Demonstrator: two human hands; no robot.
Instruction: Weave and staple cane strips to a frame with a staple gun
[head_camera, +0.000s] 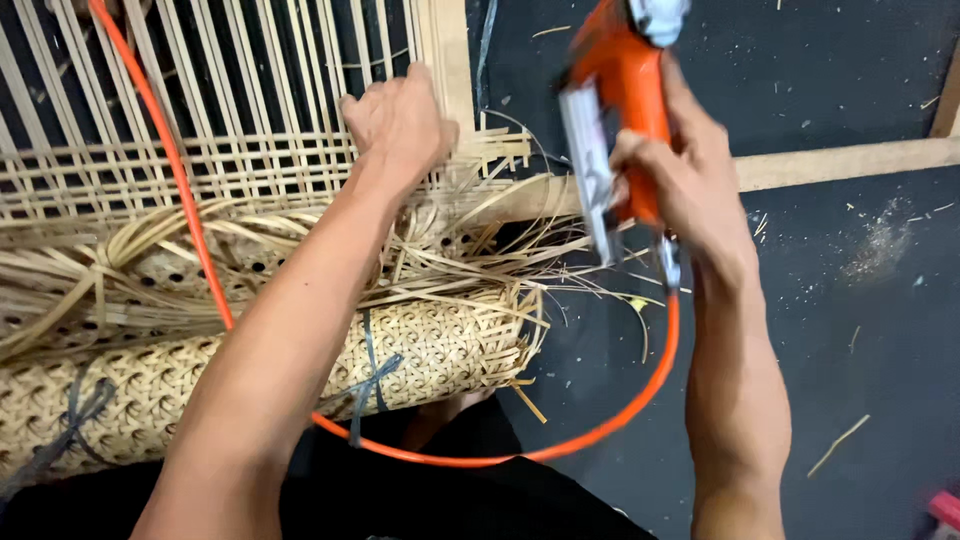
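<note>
One dark floor (860, 330) bears scattered rattan scraps (838, 444).

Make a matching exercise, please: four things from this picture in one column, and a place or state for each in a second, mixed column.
1. orange stapler
2. left hand
3. orange hose
4. cane roll

a. tied with a dark strip
b. pressing on the woven frame
c. held in the right hand
d. curving across the dark floor

Pairs: 1-c, 2-b, 3-d, 4-a

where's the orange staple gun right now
In the head view the orange staple gun is upper centre-right, gripped in the right hand above the dark floor, just right of the woven cane panel that the left hand presses.
</note>
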